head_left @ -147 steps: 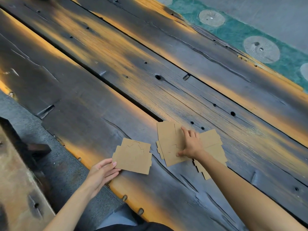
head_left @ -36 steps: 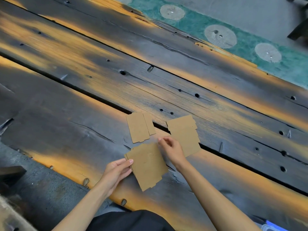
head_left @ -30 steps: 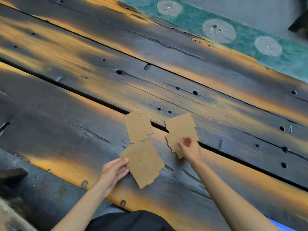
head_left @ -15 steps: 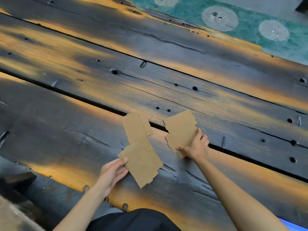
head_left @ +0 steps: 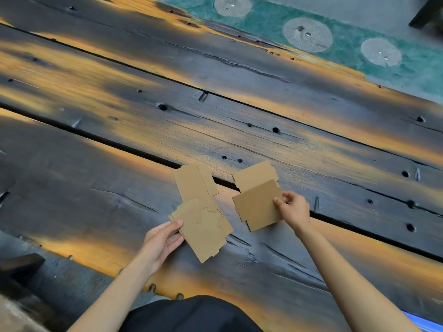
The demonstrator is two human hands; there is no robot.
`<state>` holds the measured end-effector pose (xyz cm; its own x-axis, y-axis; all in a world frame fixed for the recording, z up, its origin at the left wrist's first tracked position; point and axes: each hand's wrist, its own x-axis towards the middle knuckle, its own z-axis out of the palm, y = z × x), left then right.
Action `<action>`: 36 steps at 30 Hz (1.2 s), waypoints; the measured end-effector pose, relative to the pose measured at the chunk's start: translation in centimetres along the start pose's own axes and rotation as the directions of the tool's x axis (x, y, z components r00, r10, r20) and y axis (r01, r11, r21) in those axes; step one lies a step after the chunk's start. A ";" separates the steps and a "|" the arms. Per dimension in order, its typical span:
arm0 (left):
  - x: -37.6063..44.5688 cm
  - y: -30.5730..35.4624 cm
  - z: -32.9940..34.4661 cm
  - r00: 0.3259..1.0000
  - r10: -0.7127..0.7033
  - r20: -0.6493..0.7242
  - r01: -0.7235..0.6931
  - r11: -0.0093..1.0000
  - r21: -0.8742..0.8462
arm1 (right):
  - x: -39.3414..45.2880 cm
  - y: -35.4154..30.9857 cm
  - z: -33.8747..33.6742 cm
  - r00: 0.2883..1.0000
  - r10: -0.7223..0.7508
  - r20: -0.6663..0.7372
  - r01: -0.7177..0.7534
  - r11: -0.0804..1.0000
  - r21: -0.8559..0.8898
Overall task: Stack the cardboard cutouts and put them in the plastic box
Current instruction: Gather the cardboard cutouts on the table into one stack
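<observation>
Bare forearms, black garment (head_left: 191, 316)

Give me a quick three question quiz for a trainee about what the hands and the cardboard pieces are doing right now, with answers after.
1. True or false: the right hand grips the right edge of a cardboard cutout.
2. Which hand holds the cutout with the curved cut line? A) left B) right C) neither
3. Fill in: the loose cutout beyond the left hand lies partly across the dark ____ between two planks of the wooden table.

Key: 1 true; 2 A; 3 gap.
</observation>
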<state>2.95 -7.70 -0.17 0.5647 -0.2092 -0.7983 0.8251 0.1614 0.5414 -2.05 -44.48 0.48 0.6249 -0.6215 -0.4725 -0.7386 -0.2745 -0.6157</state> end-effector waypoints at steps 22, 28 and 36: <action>-2.5 0.5 1.5 0.964 0.095 0.247 -0.082 0.995 -0.062 | -13.3 -3.1 3.6 0.373 -0.927 0.039 0.910 0.356 -0.214; -2.6 1.7 0.6 0.952 0.161 0.261 -0.117 0.977 -0.176 | -13.4 -2.1 3.9 0.344 -0.914 0.214 0.930 0.300 -0.213; -2.7 1.7 0.5 0.940 0.178 0.290 -0.138 0.978 -0.153 | -14.0 -2.7 3.6 0.353 -0.880 0.319 0.932 0.302 -0.199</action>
<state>2.80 -7.31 3.02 0.6827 -0.4474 -0.5777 0.7268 0.3347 0.5998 -7.82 -32.39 6.48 0.9508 0.2564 0.1737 0.3095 -0.8082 -0.5010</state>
